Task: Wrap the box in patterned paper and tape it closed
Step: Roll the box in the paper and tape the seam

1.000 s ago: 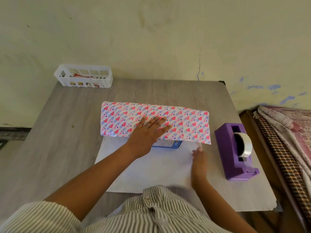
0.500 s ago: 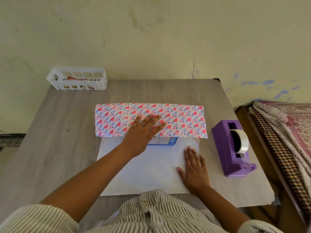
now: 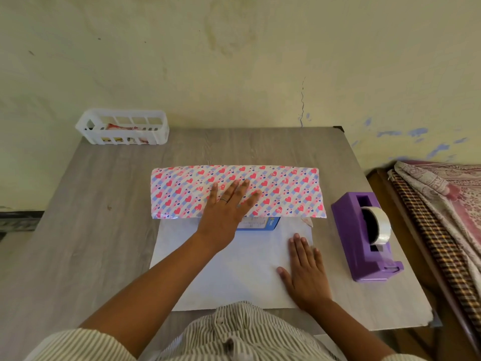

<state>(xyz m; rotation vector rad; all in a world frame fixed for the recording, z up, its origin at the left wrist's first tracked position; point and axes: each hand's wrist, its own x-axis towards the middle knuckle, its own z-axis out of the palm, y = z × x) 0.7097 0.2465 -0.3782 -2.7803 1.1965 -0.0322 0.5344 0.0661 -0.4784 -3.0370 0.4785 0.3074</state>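
Now the left hand point(image 3: 223, 214) lies flat, fingers spread, pressing the patterned paper point(image 3: 286, 194) over the box point(image 3: 263, 224); the right hand point(image 3: 305, 272), its grip spread too, rests nearer. Keep the flap taut before lifting the near flap over the box.

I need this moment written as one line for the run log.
stage: first fold | left hand: flat on patterned paper over box | right hand: flat on white underside | tape dispenser: untouched
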